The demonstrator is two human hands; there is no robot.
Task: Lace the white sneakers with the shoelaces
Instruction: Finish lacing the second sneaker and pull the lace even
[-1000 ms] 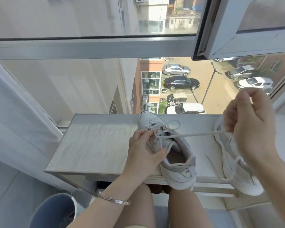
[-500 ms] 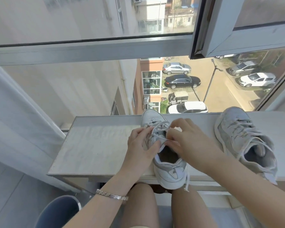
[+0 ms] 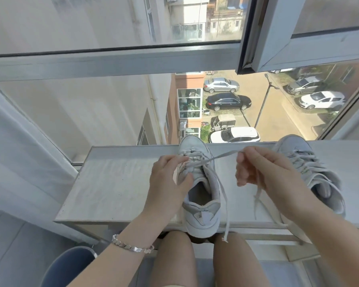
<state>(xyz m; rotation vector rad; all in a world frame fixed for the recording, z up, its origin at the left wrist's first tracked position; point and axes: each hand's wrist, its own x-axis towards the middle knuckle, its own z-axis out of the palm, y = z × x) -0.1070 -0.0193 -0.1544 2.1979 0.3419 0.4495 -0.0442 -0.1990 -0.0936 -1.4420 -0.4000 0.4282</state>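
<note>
We are partway through lacing the middle sneaker (image 3: 201, 204), which stands on the desk (image 3: 116, 187) with its toe away from us. Our left hand (image 3: 168, 183) grips its eyelet flap, and our right hand (image 3: 257, 172) pinches the shoelace (image 3: 222, 157), drawn taut. Next, probably, the tip goes through the following eyelet. The other sneaker (image 3: 303, 162) looks laced.

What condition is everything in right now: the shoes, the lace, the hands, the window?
White sneaker in the middle: upright on the pale ledge, partly laced, heel overhanging.
White sneaker on the right: upright, laced.
White shoelace: stretched toward the right hand, other end dangling.
Left hand: grips the middle sneaker's upper.
Right hand: pinches the shoelace.
Window sash: ajar.
</note>
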